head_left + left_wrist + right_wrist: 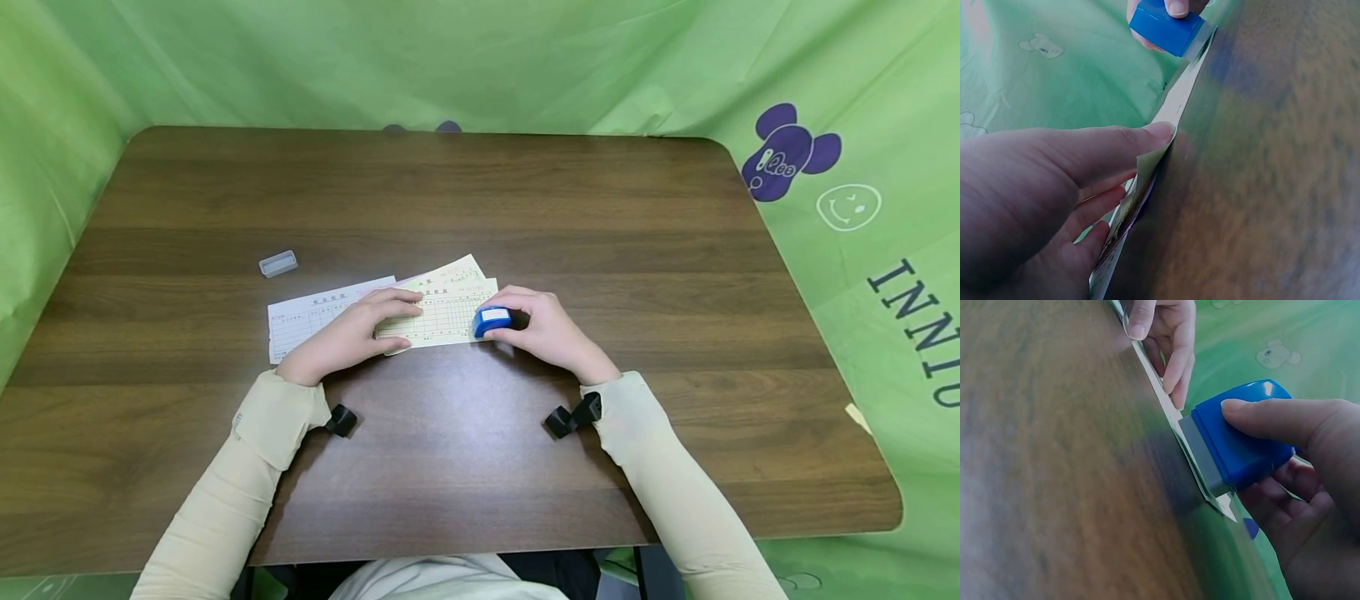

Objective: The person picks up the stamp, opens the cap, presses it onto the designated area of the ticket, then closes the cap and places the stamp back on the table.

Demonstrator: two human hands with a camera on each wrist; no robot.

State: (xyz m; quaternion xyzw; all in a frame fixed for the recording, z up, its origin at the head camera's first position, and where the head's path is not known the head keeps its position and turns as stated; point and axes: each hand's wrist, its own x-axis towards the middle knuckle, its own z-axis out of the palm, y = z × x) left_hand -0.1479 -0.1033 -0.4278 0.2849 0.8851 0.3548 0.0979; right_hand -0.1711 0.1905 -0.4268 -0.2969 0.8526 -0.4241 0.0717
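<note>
In the head view my right hand [551, 329] grips a blue self-inking stamp [492, 322] between thumb and fingers. Its grey base [1200, 450] meets the right end of a pale yellow printed form [450, 317], as the right wrist view shows. My left hand [360, 325] rests with extended fingers on the left part of this form. In the left wrist view the left thumb [1159, 131] presses at the form's near edge, where the paper lifts a little. More sheets lie beneath, among them a white form [300, 321] sticking out to the left, partly under the left hand.
A small translucent cap [278, 264] lies on the brown wooden table [480, 200], beyond the white form. Green cloth [480, 58] with purple prints hangs around the table's back and sides. Black wrist cameras [341, 421] sit at both cuffs.
</note>
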